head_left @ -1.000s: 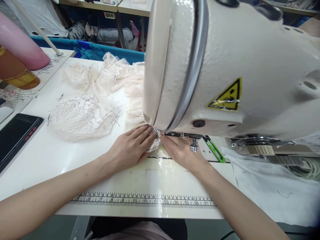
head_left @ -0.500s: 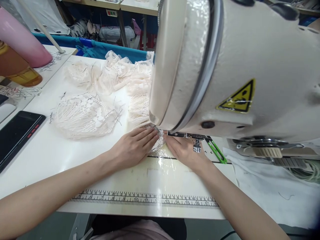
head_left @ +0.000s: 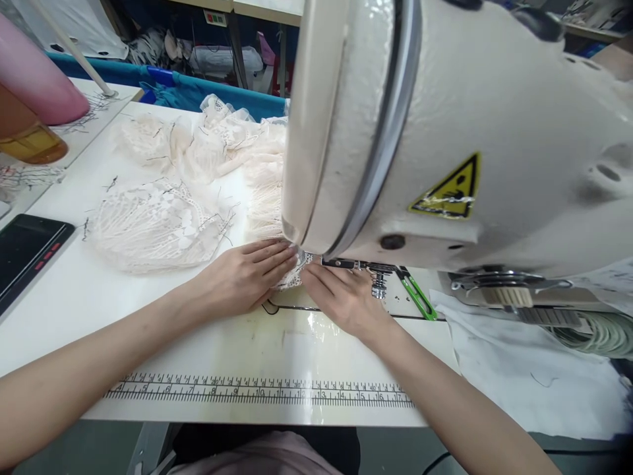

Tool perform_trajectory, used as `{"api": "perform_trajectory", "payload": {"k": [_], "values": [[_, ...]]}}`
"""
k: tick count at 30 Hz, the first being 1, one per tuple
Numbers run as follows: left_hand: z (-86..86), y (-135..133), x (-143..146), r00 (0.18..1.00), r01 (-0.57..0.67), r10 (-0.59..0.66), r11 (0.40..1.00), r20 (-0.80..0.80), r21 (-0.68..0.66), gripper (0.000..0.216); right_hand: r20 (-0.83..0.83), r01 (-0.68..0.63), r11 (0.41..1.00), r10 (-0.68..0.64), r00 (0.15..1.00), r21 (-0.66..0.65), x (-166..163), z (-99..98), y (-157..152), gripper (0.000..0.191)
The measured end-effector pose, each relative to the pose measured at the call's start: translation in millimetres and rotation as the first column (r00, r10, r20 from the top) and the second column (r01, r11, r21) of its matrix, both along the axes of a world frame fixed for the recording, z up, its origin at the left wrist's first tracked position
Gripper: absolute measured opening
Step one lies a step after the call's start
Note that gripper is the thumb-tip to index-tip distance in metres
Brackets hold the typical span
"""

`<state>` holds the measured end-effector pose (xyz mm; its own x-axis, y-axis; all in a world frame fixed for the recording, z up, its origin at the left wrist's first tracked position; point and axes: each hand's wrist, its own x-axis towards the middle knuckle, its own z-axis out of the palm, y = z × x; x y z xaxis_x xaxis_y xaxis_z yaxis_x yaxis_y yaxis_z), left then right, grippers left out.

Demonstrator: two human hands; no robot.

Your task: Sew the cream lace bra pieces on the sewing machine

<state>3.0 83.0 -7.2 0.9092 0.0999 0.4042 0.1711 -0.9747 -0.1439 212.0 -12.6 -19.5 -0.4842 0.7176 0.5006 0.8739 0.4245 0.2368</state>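
Palm down, my left hand (head_left: 242, 277) lies flat with fingers stretched on the edge of a cream lace piece (head_left: 291, 280), left of the sewing machine's (head_left: 356, 152) needle area. My right hand (head_left: 341, 293) rests flat just right of the lace, its fingertips close to those of my left hand. Part of my right fingers is hidden under a black metal attachment (head_left: 341, 263). The machine head hides the needle and the presser foot. Gathered lace (head_left: 264, 198) stretches back from my left fingertips.
Another lace piece (head_left: 153, 227) with loose dark threads lies left. Green thread snips (head_left: 418, 297) lie right of my right hand. A black phone (head_left: 32, 254) is at the far left. A printed ruler (head_left: 262, 390) runs along the table's front; white cloth (head_left: 524, 376) lies right.
The whole view has shifted, so things appear further left. My left hand has slid slightly left and away, uncovering a curved dark line on the table. My right hand stays close by it.
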Motion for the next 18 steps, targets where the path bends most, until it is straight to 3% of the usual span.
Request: {"api": "perform_trajectory", "payload": {"k": [3, 12, 18], "values": [[-1.5, -1.0, 1.4, 1.000, -0.017, 0.016, 1.000, 0.013, 0.022, 0.039, -0.018, -0.001, 0.999, 0.002, 1.000, 0.035, -5.2, 0.5, 1.4, 0.016], [-5.1, -3.0, 4.3, 0.996, -0.065, 0.063, 0.997, 0.061, 0.033, 0.034, -0.103, -0.022, 0.999, 0.019, 0.994, -0.027, 0.2, -4.2, 2.1, 0.017], [-5.5, -4.7, 6.1, 0.990, 0.007, -0.012, 0.999, 0.141, 0.035, 0.030, -0.098, -0.058, 0.998, 0.057, 0.994, -0.005, -2.0, -1.6, 0.6, 0.017]]}}
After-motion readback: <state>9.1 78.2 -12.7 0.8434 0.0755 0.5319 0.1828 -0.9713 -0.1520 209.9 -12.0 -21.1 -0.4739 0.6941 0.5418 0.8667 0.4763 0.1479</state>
